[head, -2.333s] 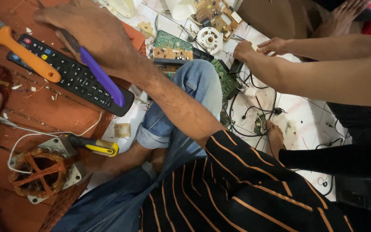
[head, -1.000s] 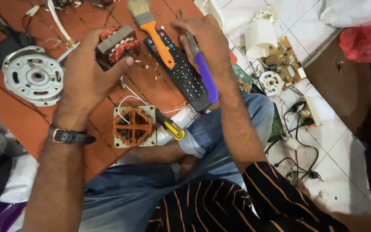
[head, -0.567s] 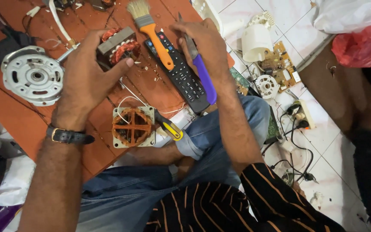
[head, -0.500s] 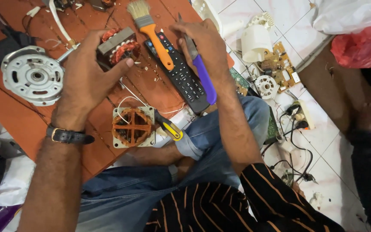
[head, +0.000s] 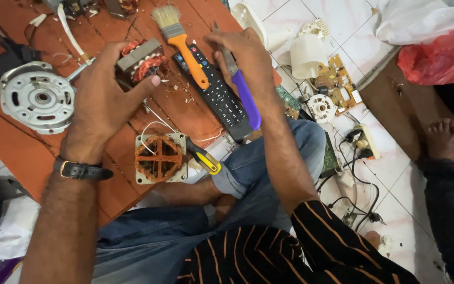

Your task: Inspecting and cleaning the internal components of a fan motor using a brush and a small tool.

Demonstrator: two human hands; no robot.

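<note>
I am observing the copper-wound transformer block with grey metal core (head: 140,60) lying at the far side of the orange wooden board (head: 22,152), where the left hand (head: 103,97) is closing loosely over it, thumb touching. The right hand (head: 245,55) is gripping a purple-handled screwdriver (head: 243,89) (blade hidden) above the black remote control (head: 219,97), beside an orange-handled paintbrush (head: 182,39).

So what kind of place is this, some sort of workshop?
Probably an informal electronics repair spot on a tiled floor. The left hand grips a copper-wound coil, the right hand holds a purple-handled tool, and loose circuit boards lie nearby.
</note>
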